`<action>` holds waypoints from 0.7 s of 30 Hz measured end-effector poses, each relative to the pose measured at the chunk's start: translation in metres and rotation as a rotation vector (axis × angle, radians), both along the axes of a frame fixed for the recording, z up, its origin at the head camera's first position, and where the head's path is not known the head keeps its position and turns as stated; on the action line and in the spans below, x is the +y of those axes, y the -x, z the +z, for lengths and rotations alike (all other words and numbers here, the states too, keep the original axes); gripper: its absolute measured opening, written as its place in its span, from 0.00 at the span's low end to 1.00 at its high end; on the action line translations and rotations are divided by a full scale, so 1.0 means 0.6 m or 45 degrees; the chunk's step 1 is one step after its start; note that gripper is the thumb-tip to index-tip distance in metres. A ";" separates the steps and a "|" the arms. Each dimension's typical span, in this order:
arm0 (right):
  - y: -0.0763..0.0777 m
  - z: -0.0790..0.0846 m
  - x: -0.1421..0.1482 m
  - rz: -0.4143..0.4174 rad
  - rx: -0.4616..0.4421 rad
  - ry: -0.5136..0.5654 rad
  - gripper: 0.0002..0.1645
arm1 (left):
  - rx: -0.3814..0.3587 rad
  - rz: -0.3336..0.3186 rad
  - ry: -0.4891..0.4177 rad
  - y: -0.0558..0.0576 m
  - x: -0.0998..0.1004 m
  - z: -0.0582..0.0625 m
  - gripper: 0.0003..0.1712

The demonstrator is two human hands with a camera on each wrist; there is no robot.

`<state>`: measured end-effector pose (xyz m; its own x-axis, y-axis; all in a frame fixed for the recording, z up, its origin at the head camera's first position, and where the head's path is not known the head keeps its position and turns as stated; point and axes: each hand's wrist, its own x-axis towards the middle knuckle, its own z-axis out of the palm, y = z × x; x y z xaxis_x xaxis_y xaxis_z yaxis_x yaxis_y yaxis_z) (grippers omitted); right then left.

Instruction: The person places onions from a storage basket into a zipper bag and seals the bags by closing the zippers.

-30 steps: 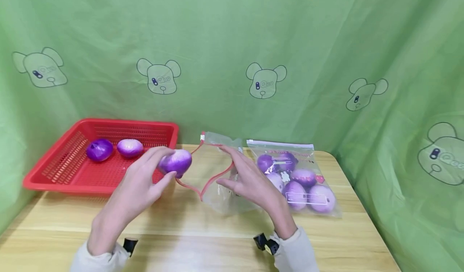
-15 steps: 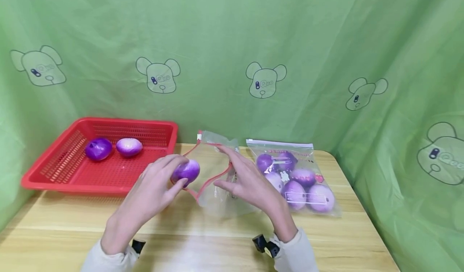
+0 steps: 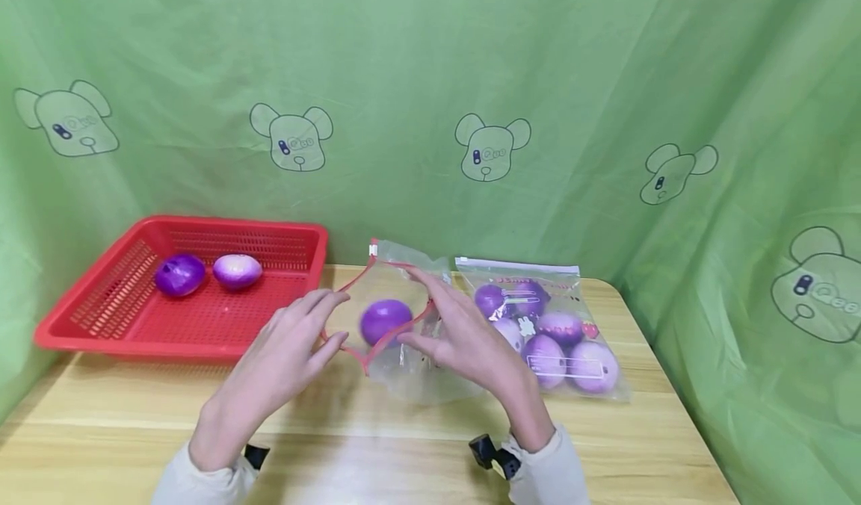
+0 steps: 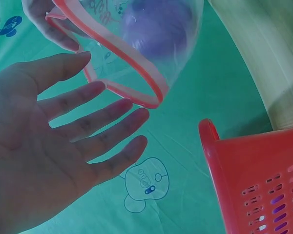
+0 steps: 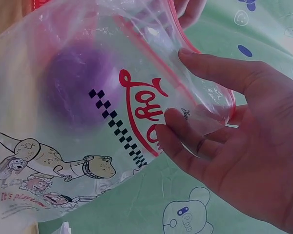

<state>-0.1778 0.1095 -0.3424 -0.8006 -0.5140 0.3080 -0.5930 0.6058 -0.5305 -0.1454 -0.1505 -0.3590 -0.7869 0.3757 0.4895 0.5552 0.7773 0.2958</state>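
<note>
My right hand (image 3: 464,329) holds a clear zip bag (image 3: 420,374) by its red-edged mouth, thumb at the rim and fingers round the edge. The mouth gapes toward the left. Inside hangs or lies a purple onion (image 3: 386,322), seen through the plastic in both wrist views; it looks blurred in the right wrist view. My left hand (image 3: 282,370) has its fingers spread and holds nothing. Its fingertips (image 4: 141,114) are right at the bag's red rim. Printed on the bag (image 5: 83,168) are a cartoon dinosaur and red lettering.
A red perforated basket (image 3: 188,352) with two purple onions (image 3: 180,275) stands at the left. To the right lies a second zip bag (image 3: 518,266), closed with a white slider strip and holding several onions. A green curtain (image 3: 403,57) hangs behind the wooden table (image 3: 377,460).
My left hand has carried the onion rightward to the bag's mouth and let go of it; the onion is now inside the bag. My right hand has stayed nearly still.
</note>
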 end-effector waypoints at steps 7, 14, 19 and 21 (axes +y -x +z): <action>0.000 0.007 0.004 -0.022 0.030 -0.021 0.56 | -0.005 0.008 0.035 -0.001 0.001 -0.002 0.25; 0.001 0.010 0.009 -0.021 0.068 -0.023 0.57 | -0.024 0.018 0.045 -0.003 0.001 0.000 0.23; 0.001 0.010 0.013 -0.016 0.070 -0.022 0.56 | -0.020 0.041 0.029 0.002 -0.005 0.000 0.22; 0.001 0.010 0.013 -0.015 0.067 -0.022 0.56 | -0.004 0.050 0.000 0.006 -0.011 -0.001 0.21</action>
